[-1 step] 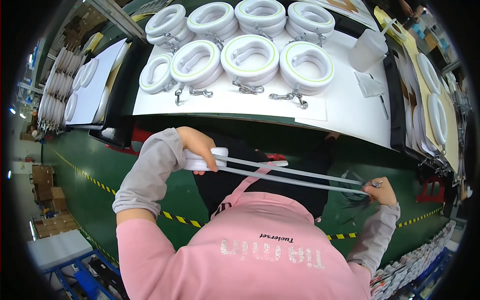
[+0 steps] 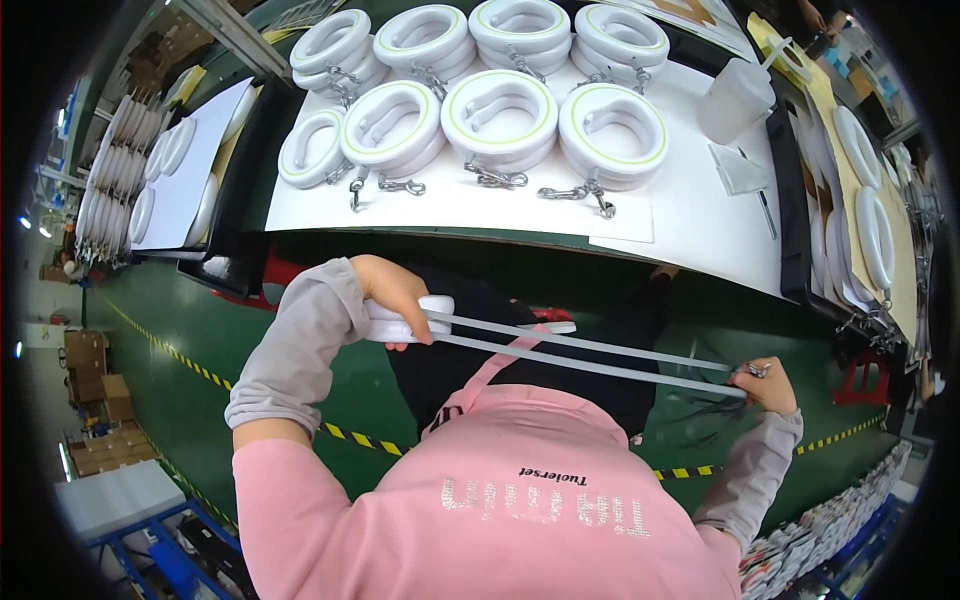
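My left hand (image 2: 392, 292) is closed around a white, rounded, folded bundle (image 2: 388, 328). Two long strands of a pale strap (image 2: 600, 346) run from this bundle, stretched nearly straight across my lap to the right. At their far end my right hand (image 2: 768, 385) grips the strap, with a small metal snap hook (image 2: 758, 370) showing at the fingers. Thin dark or clear strips beside that hand are blurred. Ahead on the white table (image 2: 450, 205) lie several coiled white straps (image 2: 500, 115) with metal snap hooks, stacked in two rows.
A translucent squeeze bottle (image 2: 738, 100), a folded white cloth (image 2: 738, 170) and a pen (image 2: 767, 212) lie at the table's right. Black trays (image 2: 793, 230) with more white coils flank both sides. Red stools (image 2: 862, 378) stand below, on a green floor with striped tape.
My right hand has shifted slightly to the right and down, with the strap end in it. My left hand and the white bundle have hardly moved.
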{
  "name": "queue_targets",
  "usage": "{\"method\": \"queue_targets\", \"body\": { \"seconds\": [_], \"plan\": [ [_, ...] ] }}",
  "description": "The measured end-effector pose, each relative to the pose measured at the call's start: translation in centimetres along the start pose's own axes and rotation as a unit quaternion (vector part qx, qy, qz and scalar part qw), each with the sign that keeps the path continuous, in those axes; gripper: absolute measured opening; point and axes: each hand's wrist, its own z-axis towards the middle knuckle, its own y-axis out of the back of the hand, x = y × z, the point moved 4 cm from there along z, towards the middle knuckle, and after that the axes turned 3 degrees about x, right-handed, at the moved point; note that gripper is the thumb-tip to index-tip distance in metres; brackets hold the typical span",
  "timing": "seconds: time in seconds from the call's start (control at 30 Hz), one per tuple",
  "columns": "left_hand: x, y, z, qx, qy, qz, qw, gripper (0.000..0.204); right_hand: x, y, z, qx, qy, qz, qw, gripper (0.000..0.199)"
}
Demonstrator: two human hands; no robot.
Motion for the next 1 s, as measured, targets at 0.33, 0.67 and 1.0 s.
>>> {"method": "queue_targets", "body": {
  "seconds": [0.33,0.67,1.0],
  "plan": [
    [0.4,-0.3,0.5,0.023,-0.023,0.007,0.999,0.041,-10.2,4.6,-2.4,-0.233,0.02,0.229,0.945,0.041],
    [-1.6,-1.5,1.2,0.003,-0.087,0.011,0.996,0.074,-12.9,4.0,1.3,-0.365,0.246,0.655,0.615,0.049],
    [-3.3,-2.8,0.7,-0.037,-0.078,-0.073,0.994,0.089,5.4,-6.4,6.6,-0.164,0.292,0.561,0.757,0.052]
  ]
}}
